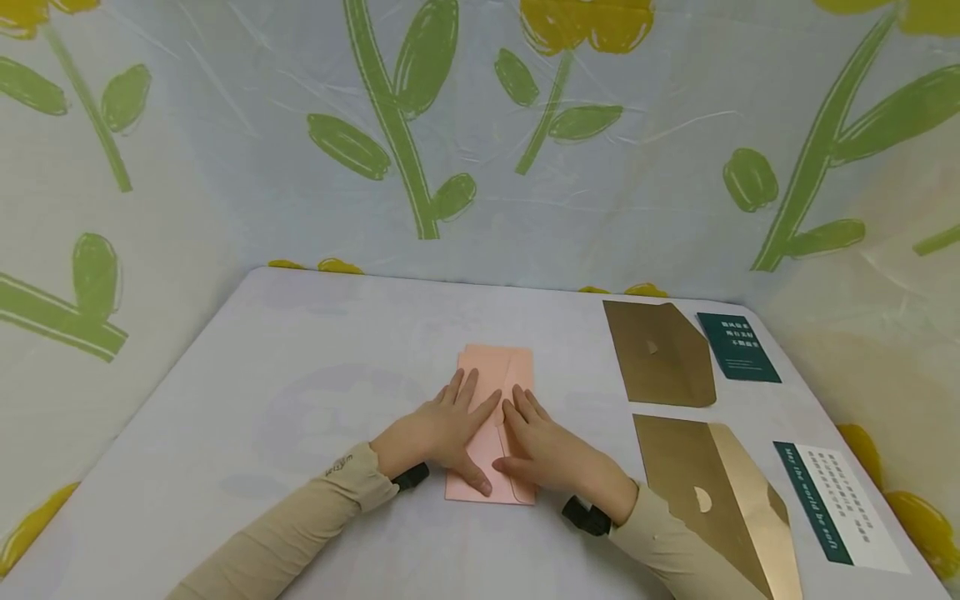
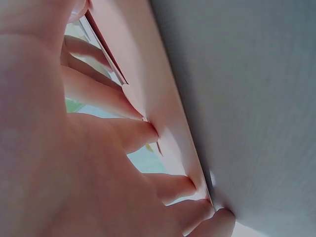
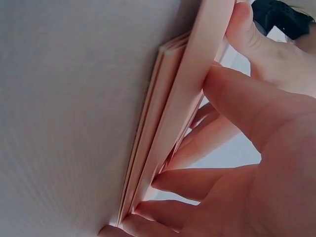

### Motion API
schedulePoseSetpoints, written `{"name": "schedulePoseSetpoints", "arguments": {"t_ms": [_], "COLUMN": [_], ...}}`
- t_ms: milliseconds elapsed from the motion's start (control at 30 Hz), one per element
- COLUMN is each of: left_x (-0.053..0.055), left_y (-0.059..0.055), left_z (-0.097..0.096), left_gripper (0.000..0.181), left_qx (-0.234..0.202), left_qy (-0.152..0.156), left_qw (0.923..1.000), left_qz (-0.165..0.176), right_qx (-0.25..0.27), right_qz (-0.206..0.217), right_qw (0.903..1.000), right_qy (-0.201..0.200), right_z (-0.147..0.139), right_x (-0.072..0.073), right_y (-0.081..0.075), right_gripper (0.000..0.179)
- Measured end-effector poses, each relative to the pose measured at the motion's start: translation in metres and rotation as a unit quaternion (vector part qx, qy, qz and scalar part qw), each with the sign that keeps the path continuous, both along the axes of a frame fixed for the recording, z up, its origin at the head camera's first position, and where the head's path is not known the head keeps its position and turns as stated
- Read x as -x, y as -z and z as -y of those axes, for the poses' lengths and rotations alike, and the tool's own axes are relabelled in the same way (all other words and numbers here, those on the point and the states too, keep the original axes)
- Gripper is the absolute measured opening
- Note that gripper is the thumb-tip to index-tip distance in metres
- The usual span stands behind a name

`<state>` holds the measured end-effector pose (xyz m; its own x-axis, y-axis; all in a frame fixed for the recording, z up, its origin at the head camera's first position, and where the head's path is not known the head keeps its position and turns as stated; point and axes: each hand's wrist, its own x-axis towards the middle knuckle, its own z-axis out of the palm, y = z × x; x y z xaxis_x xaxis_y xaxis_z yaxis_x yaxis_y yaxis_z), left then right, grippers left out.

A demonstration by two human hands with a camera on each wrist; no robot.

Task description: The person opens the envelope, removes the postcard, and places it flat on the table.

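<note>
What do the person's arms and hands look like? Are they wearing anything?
The person wears long beige fabric sleeves, with small dark lettering near the left cuff. The left hand and right hand wear no gloves. Two small, black, blocky devices sit by the cuffs.

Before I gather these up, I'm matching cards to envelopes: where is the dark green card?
In the head view, the dark green card lies near the far right corner of the table, just right of the farther gold envelope.
</note>
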<state>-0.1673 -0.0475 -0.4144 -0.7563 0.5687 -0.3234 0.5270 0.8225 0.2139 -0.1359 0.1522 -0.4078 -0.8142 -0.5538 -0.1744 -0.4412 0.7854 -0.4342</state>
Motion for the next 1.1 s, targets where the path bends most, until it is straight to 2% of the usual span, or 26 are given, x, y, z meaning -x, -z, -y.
{"name": "schedulePoseSetpoints", "arguments": {"t_ms": [833,1100], "left_x": [-0.0003,-0.0013], "left_y": [-0.0017,-0.0037], "left_z": [0.0011,0.001], "left_gripper": [0.129,0.129], "left_qx": [-0.003,-0.005], "left_qy": [0.005,0.0], "left_qw": [1.0,0.9999], "left_qz": [0.002,0.01], "right_qx": [-0.005,-0.003], "right_qz": [-0.008,0.006], "right_qw": [0.9999,0.9999], "right_qy": [0.003,0.01], "right_z": [0.0012,0.0011], "right_x": [0.0013,-0.0009], "right_y": [0.0005,-0.0009], "right_gripper": [0.079,0.079]}}
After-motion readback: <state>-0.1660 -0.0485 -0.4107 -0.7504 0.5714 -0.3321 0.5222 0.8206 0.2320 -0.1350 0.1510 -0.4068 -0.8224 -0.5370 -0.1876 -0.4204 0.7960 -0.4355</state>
